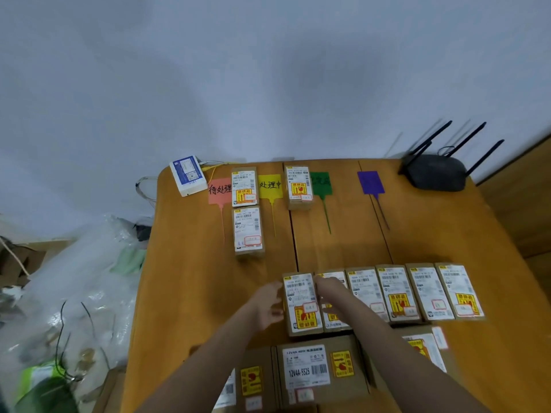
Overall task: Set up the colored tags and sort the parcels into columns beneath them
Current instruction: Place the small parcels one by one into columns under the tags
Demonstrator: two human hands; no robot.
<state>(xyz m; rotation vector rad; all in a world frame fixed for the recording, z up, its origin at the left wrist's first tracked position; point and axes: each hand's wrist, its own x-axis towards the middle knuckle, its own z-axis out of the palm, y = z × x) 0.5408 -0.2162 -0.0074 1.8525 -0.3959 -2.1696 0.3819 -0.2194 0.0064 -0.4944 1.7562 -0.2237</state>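
On the far left, off the tabletop point(185, 293), a heap of clear plastic wrapping point(74, 293) lies on the floor, apparently discarded packaging kept out of the sorting area. At the tabletop's back-left corner sits a white device box point(188, 175), pushed aside so it does not crowd the tags. Along the back edge the four tags lie in a row as column headers: the red tag point(220, 190), the yellow tag point(270, 186), the green tag point(321, 183) and the purple tag point(370, 182), each with its tail pointing toward the person. Two parcels point(247, 210) lie end to end between the red and yellow tags, and one parcel point(299, 186) lies between yellow and green, so the sorting seems only begun. Nearer, a row of unsorted parcels point(417, 293) lies side by side, labels up, presumably so each can be read. The left hand point(269, 305) touches the left edge of the leftmost parcel point(301, 302), fingers loosely extended and not visibly wrapped round it. The right hand point(331, 289) lies over the next parcel at the first one's right edge; whether its fingers grip anything I cannot tell. More larger boxes point(310, 371) wait at the near edge. A black router point(436, 171) stands at the back right.
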